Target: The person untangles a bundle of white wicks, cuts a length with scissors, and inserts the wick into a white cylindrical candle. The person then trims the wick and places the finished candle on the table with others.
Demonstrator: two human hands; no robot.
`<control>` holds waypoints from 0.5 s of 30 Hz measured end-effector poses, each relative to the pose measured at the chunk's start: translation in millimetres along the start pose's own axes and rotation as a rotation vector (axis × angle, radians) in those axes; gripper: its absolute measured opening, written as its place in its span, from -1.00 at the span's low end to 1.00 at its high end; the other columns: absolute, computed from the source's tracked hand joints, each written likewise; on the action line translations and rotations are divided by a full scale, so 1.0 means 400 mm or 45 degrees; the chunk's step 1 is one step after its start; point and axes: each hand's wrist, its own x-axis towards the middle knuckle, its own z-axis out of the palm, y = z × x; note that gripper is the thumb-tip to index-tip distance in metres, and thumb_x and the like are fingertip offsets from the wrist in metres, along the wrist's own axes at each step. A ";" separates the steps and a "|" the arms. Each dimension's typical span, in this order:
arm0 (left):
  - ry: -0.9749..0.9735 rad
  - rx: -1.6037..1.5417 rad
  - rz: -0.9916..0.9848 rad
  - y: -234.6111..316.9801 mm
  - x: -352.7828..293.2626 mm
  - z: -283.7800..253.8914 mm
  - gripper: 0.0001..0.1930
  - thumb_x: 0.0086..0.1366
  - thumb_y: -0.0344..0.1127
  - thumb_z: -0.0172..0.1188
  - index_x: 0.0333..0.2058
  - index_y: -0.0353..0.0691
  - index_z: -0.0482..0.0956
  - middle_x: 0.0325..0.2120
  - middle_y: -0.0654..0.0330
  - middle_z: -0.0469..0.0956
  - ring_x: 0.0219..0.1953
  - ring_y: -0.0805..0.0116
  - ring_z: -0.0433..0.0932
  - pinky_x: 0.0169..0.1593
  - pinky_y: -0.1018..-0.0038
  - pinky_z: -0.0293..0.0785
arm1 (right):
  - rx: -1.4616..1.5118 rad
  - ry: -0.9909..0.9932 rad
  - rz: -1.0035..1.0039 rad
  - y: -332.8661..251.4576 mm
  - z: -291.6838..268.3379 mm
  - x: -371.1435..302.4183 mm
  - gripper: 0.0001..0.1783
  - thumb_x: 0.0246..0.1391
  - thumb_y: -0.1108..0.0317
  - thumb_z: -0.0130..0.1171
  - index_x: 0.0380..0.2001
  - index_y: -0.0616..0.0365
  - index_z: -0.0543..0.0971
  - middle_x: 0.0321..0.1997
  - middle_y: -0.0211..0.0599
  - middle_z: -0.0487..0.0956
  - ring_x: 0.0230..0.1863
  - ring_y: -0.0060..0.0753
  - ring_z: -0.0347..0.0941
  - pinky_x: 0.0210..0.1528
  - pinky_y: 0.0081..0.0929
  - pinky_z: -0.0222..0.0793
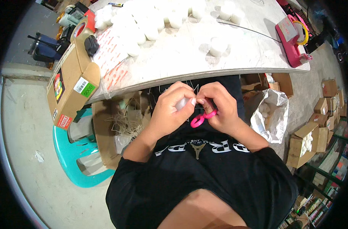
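My left hand [168, 110] is closed around a small white candle-like piece [181, 104], mostly hidden by the fingers. My right hand [223, 103] meets it fingertip to fingertip in front of my chest. Pink-handled scissors [197, 121] hang from my right hand, one loop around a finger; their blades are hidden. Thin pale strands [193, 84] stick up behind the fingertips. Both hands are just off the near edge of the white table [174, 61], where many similar white candle-like pieces [151, 32] stand grouped, with one [218, 46] apart.
A pink tape dispenser [290, 42] stands at the table's right end. On the left are a cardboard box [72, 82] and a teal chair [68, 152]. Below the table are a box of tangled strings [124, 122] and a white sack [271, 114].
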 end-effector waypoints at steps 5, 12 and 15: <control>-0.043 -0.070 0.005 -0.017 -0.007 -0.010 -0.92 0.11 -0.45 0.21 -0.41 -0.29 0.51 -0.39 0.16 0.46 -0.35 0.36 0.46 -0.25 0.50 0.38 | 0.302 -0.004 0.441 -0.005 0.008 -0.020 -0.91 0.00 0.54 0.19 -0.37 0.23 0.52 -0.40 -0.27 0.52 -0.42 -0.44 0.45 -0.39 -0.58 0.35; 0.025 -0.166 -0.015 -0.025 -0.014 -0.002 -0.93 0.14 -0.43 0.21 -0.39 -0.27 0.53 -0.36 0.17 0.45 -0.31 0.38 0.43 -0.23 0.51 0.36 | 0.327 0.019 0.452 0.000 0.007 -0.020 -0.88 -0.01 0.51 0.23 -0.34 0.22 0.58 -0.40 -0.30 0.54 -0.42 -0.53 0.43 -0.39 -0.63 0.33; 0.094 -0.237 -0.032 -0.033 -0.017 0.002 -0.94 0.17 -0.42 0.19 -0.39 -0.26 0.53 -0.38 0.17 0.44 -0.31 0.38 0.42 -0.22 0.51 0.34 | 0.369 0.010 0.485 -0.002 0.007 -0.020 -0.84 -0.04 0.52 0.26 -0.31 0.20 0.60 -0.38 -0.34 0.51 -0.46 -0.60 0.37 -0.44 -0.67 0.28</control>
